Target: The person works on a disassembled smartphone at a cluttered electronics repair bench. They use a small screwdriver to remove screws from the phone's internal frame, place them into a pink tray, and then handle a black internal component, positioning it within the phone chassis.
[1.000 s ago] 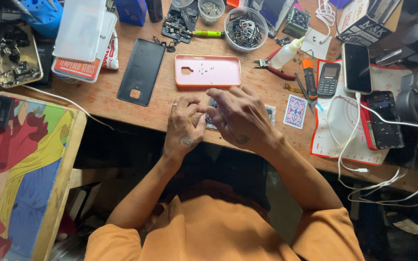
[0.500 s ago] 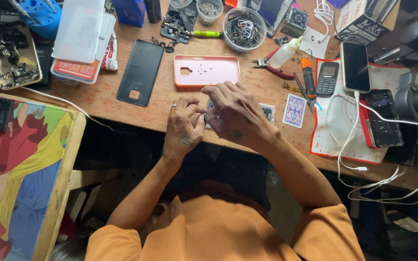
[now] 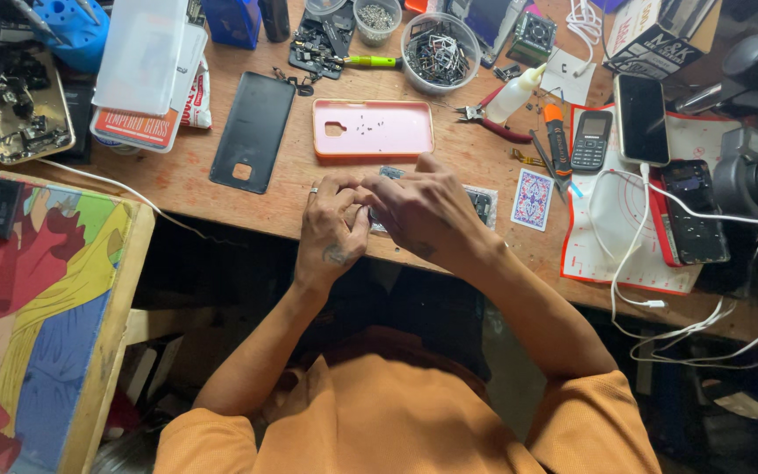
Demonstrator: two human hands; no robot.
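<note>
Both hands have drawn closer since a second ago: the right hand [image 3: 427, 215] now lies partly over the left hand [image 3: 333, 230], fingers curled together on a small dark phone part [image 3: 482, 204] at the near edge of the surface [image 3: 221, 206]. What exactly they pinch I cannot tell; the work looks fiddly and ongoing. Just beyond lies a pink phone case [image 3: 372, 128], a black back cover [image 3: 253, 130] to its left, a playing card [image 3: 532, 198] to the right. Open room is scarce; only a bare strip along the near edge.
</note>
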